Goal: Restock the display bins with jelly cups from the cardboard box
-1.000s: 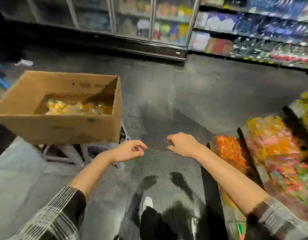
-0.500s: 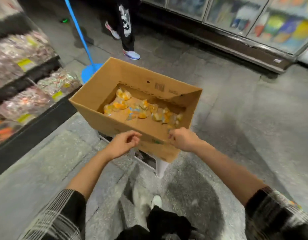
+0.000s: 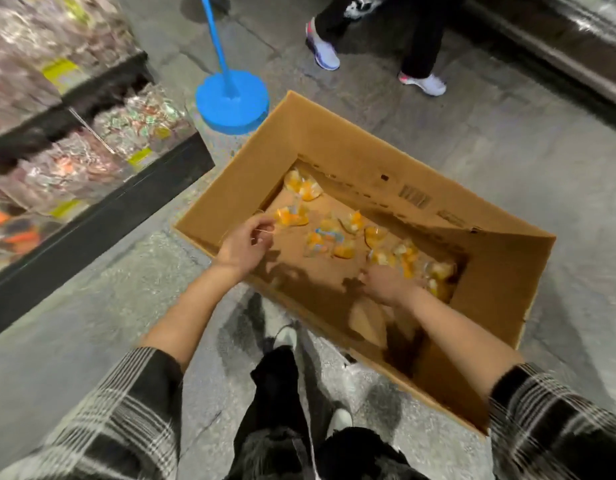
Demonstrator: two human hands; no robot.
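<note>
**Few cups left, and a box that may not sit steady**

Both my hands are down inside the cardboard box point(image 3: 334, 140). My left hand point(image 3: 246, 242) hangs just above the box floor with fingers loosely curled; something thin and pale seems to sit between thumb and fingertip, but I cannot tell whether I am pinching it. My right hand point(image 3: 386, 282) reaches toward the far right corner, fingers bent among the jelly cups point(image 3: 344, 233); whether it has closed on one I cannot tell, since the fingertips are hidden behind the back of the hand.

The cups lie in one thin scatter across the box floor, just ahead of my left hand and around and beyond my right.

What worries me:

- The cups look small and slick, so I judge that grabbing several at once could let some slip back or drop onto the floor.
- The box seems to be propped on something below my wrists (I cannot see what), and leaning on its near wall might tip it.
- Another person's feet point(image 3: 322, 50) and a blue pole base point(image 3: 232, 102) stand close beyond the box; a bump from there could shift it.
- The display bins point(image 3: 92, 147) are well off to my left, so carrying a loose handful across risks spills.
</note>
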